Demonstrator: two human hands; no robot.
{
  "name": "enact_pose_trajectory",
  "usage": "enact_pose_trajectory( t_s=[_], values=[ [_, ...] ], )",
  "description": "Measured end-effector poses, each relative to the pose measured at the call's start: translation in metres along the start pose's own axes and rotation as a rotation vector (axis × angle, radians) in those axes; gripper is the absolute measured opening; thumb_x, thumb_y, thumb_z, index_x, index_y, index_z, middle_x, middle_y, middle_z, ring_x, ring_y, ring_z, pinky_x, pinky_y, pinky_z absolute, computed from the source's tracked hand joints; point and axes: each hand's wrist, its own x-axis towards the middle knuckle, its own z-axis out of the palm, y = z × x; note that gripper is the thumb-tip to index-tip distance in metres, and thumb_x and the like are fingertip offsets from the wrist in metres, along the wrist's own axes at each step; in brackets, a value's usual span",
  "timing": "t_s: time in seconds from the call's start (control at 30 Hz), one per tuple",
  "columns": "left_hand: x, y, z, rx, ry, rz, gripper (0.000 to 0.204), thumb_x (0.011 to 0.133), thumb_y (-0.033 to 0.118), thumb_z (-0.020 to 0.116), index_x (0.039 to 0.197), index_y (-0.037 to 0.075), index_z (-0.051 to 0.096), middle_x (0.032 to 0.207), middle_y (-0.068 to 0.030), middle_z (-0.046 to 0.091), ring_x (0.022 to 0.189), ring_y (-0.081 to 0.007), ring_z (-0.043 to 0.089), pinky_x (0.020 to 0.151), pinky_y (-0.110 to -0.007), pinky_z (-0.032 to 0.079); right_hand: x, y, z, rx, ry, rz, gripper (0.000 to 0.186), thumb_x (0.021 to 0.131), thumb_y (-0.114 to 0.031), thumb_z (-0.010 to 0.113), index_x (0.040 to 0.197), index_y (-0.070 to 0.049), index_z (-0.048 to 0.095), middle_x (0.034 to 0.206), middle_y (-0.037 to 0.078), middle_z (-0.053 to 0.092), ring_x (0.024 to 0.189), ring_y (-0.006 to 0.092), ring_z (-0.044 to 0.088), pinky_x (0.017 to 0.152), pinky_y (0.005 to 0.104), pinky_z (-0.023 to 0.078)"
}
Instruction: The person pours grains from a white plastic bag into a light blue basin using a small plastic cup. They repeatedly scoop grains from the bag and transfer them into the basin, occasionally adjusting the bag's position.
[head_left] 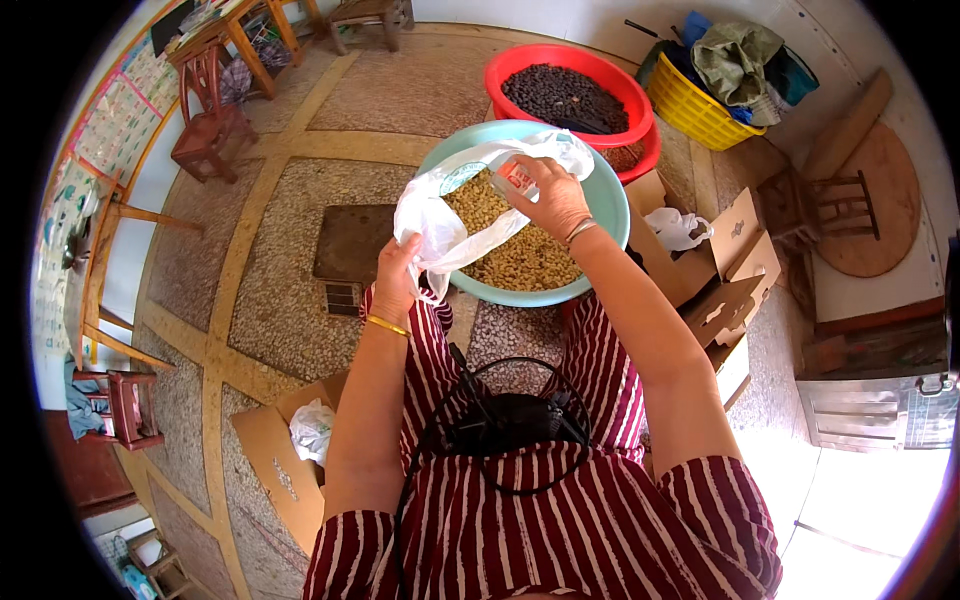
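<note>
A wide pale-blue basin (615, 215) stands in front of my knees, holding many small yellowish-brown kernels (535, 265). Over its left and far side a white plastic bag (425, 225) is spread, its mouth gaping toward the kernels. My left hand (398, 275) pinches the bag's near edge at the basin's left rim. Above the basin, my right hand (555, 198) grips a small clear cup (515, 178) with red-orange print. The cup is tilted at the bag's opening; its contents cannot be made out.
Behind the basin stands a red tub (638, 105) of dark pieces, stacked on another red tub (650, 160). A yellow basket (690, 105) holds cloth and bags. Open cardboard boxes (735, 290) flank my right, another carton (275, 460) my left. A low dark stool (350, 243) is left of the basin.
</note>
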Motion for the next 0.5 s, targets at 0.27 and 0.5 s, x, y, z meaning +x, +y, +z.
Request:
enact_pose_trajectory(
  t_s=[0.27,0.5],
  values=[
    [0.002,-0.002,-0.001,0.011,-0.018,0.011,0.034,0.085,0.016,0.055,0.109,-0.007,0.053,0.106,-0.0136,0.059,0.098,-0.0236,0.058,0.087,-0.038,0.046,-0.004,0.003,-0.003,-0.142,0.141,-0.227,0.066,0.066,-0.023,0.073,0.126,-0.018,0.045,0.116,0.009,0.052,0.104,0.0289,0.051,0.092,0.0451,0.035],
    [-0.006,0.001,0.008,0.001,0.003,0.056,0.029,0.083,0.019,0.062,0.101,-0.002,0.057,0.092,-0.0056,0.062,0.081,-0.0131,0.059,0.074,-0.027,0.047,-0.034,0.022,-0.017,0.716,0.013,0.392,0.050,0.078,-0.028,0.066,0.119,-0.004,0.051,0.095,0.009,0.061,0.082,0.0149,0.057,0.077,0.0297,0.047]
  ],
)
